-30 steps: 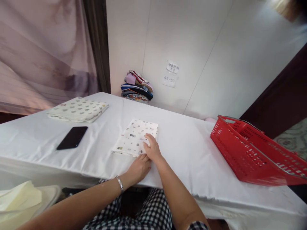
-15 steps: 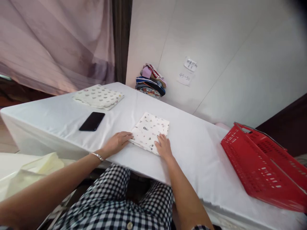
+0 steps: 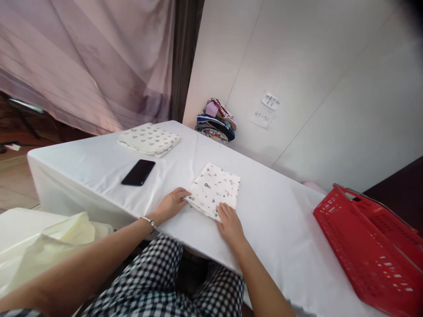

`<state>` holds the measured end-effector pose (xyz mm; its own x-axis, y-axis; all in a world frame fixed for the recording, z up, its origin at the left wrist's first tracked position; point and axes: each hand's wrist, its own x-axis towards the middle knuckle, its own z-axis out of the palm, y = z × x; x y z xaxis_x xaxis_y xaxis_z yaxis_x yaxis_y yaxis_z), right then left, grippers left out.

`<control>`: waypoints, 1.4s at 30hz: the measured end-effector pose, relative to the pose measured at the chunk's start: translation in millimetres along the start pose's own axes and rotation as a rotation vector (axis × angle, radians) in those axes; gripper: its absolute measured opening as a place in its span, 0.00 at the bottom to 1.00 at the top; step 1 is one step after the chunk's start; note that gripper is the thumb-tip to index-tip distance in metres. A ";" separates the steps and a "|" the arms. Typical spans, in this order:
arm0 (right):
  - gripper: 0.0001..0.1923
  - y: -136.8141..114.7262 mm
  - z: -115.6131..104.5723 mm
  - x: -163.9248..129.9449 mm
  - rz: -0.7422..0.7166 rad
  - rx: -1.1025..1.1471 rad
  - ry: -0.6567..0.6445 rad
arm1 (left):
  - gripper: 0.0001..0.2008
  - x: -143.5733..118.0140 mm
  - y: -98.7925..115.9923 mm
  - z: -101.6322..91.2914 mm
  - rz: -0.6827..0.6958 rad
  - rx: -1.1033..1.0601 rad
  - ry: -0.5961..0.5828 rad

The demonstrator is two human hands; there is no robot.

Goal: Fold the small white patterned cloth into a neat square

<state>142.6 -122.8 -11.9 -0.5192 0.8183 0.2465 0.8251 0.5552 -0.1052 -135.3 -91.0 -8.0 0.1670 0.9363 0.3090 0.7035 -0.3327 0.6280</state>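
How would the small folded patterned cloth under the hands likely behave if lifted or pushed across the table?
The folded cloth looks thin and soft, so it would probably droop and unfold if lifted by one edge. It seems light for its size. Pushed by the left hand or right hand, it may drag or bunch on the white tablecloth rather than glide.

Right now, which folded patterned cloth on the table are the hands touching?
The small one at the near edge, with left hand and right hand on it. The other lies untouched beyond the phone.
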 end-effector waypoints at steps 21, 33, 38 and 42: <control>0.28 44.9 -23.3 -12.3 0.042 -0.153 -0.198 | 0.07 15.0 50.6 11.8 -0.569 -0.244 -0.393; 0.25 28.7 -44.2 22.1 0.226 0.199 -0.015 | 0.19 62.9 69.7 30.0 0.150 0.192 -0.063; 0.30 24.8 -31.5 67.1 0.258 0.210 -0.039 | 0.27 71.1 47.8 69.3 0.120 0.392 -0.083; 0.33 51.3 -20.5 89.0 0.366 0.132 -0.137 | 0.29 64.8 36.2 77.4 0.126 0.433 -0.068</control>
<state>143.3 -24.5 24.4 -0.2289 0.9726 0.0402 0.9296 0.2306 -0.2874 -45.5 -33.7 -20.6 0.3047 0.9014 0.3076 0.8963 -0.3807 0.2276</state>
